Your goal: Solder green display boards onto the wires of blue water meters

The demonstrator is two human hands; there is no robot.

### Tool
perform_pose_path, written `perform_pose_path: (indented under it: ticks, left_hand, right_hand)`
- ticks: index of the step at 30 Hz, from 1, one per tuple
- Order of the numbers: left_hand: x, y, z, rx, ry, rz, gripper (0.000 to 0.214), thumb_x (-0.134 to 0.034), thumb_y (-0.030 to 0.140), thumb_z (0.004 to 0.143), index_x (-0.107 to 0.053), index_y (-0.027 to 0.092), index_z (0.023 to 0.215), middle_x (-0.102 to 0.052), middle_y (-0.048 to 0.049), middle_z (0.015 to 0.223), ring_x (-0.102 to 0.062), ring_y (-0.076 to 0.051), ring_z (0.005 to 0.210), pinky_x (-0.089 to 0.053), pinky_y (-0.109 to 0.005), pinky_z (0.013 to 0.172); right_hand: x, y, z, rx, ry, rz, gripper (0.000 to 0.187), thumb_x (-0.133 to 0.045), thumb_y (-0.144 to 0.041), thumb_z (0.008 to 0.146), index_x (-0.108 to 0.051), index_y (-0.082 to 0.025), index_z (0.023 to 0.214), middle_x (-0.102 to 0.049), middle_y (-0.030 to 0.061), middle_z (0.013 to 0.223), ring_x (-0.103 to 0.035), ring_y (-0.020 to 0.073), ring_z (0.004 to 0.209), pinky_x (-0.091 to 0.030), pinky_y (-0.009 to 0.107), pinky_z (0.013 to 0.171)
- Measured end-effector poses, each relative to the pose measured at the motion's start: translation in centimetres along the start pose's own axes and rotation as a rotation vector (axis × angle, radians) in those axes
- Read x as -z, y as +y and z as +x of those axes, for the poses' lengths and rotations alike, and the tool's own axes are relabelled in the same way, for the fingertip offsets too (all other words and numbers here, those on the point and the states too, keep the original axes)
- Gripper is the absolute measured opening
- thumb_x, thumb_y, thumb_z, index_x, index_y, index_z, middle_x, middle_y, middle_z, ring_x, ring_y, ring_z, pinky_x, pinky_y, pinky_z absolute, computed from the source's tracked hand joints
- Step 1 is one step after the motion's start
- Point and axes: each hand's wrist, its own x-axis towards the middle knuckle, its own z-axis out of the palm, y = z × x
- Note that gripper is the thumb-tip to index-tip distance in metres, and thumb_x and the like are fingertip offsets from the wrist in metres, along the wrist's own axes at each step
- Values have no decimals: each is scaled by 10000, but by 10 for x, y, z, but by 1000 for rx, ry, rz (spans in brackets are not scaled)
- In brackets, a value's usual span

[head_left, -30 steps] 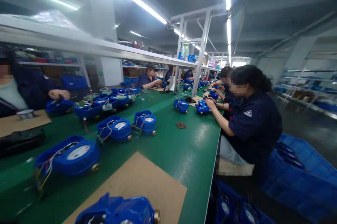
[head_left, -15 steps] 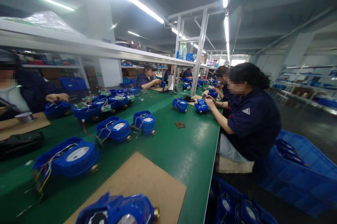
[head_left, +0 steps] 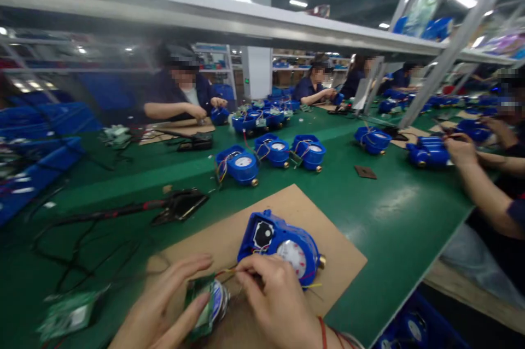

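A blue water meter [head_left: 279, 237] with a round white dial lies on the brown cardboard sheet [head_left: 328, 223] in front of me. My right hand [head_left: 274, 289] is at its near edge, fingertips pinched on thin coloured wires [head_left: 225, 271]. On the left, my left hand [head_left: 172, 300] has its thumb across a small green circuit board [head_left: 207, 308], its other fingers stretched out above. Motion blur and the thumb hide part of the board. Right behind the board stands a round silvery spool [head_left: 221, 298] with a blue-and-white face.
Another green circuit board [head_left: 68, 313] lies at the lower left, near a black tool with a cable [head_left: 180, 207]. Several blue meters [head_left: 241, 166] stand farther back on the green table [head_left: 197, 171]. A co-worker's hand [head_left: 461, 149] holds a meter at right. A shelf [head_left: 205, 15] runs overhead.
My view has swung left and down. Both my hands have come into sight over the cardboard, with the circuit board and the wires. The blue meter now shows almost whole.
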Motion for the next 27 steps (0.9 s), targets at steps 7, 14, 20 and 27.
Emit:
perform_pose_path:
  ticks: [7,14,20,27]
  left_hand:
    - [0,45,15,84,73,-143,188,-485,343,835,-448,311,1016,-525,36,1040,-479,-142,1023,-409,-288,878]
    - [3,51,21,87,40,-221,77,-461,288,850,-518,238,861,-544,13,906,-504,-142,886,-393,-284,777]
    - [2,53,20,147,-5,-292,127,-425,323,866,-517,237,849,-543,13,882,-499,-147,865,-375,-285,765]
    - [2,53,18,127,-25,-342,146,-382,323,885,-509,254,903,-538,13,910,-496,-147,887,-373,-279,783]
  right_hand:
    - [8,-1,3,-45,-59,118,132,-498,-178,819,-591,-262,863,-641,-50,790,-568,129,765,-388,233,678]
    - [10,0,4,-43,-112,121,128,-484,-197,835,-590,-259,867,-636,-46,803,-559,133,769,-387,239,675]
    - [10,-1,4,-32,-125,107,122,-490,-190,831,-586,-256,869,-632,-43,817,-556,136,784,-383,250,685]
    - [11,-2,4,-35,-127,102,107,-477,-224,845,-577,-255,865,-630,-43,782,-554,133,740,-381,251,665]
